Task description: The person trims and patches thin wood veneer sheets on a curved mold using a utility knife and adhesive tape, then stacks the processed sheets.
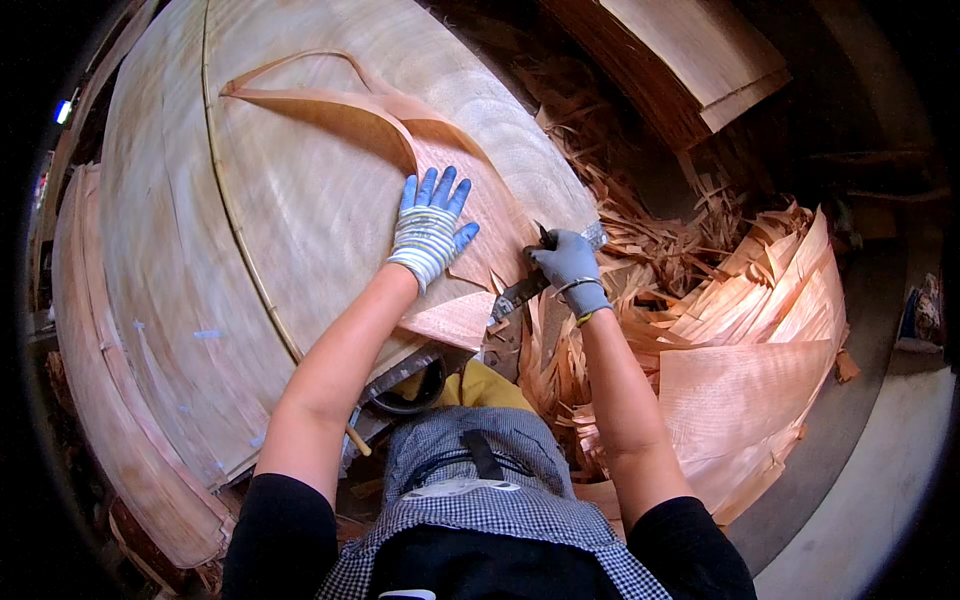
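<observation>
My left hand, in a striped white glove with blue fingers, lies flat with fingers spread on a thin reddish wood veneer sheet. The sheet's far part curls up into a loop toward the upper left. To its right, my right hand, in a grey glove, is closed around a small black tool at the veneer's right edge. Only the dark upper end of the tool shows. A separate veneer piece lies below my left hand. Underneath is a broad pale stack of veneer.
A dark metal strip runs along the stack's near edge. A thin bamboo stick lies across the stack's left side. Torn scraps and a heap of reddish veneer offcuts fill the right. Another veneer stack stands far right.
</observation>
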A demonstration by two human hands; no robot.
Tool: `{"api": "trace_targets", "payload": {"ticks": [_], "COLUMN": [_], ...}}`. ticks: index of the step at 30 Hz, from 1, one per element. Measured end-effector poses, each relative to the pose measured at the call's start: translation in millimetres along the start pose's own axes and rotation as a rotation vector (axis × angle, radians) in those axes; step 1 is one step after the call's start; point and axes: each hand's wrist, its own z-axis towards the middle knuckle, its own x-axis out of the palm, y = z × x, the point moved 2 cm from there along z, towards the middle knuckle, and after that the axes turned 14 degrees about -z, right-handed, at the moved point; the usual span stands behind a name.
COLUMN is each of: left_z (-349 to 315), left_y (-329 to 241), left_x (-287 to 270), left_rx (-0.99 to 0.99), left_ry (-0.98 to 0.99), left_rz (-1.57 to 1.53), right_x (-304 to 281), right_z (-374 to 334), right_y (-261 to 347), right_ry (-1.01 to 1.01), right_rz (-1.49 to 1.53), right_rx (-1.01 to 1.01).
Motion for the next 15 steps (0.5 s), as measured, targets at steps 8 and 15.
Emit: {"api": "trace_targets", "payload": {"ticks": [8,15], "left_z": [5,6], "left_y": [3,6], "left_x": [2,0], "left_rx": [0.009,0.045], "left_ry": [-0.009,-0.019], "left_rz": [-0.02,-0.051], "right_x": [1,-9], "right_z": [-1,-22], "right_y": [-5,-68], "right_ry": [-0.008,-0.406], "right_rz": [0.079,0.252], "right_rx": [0.059,0.143]}}
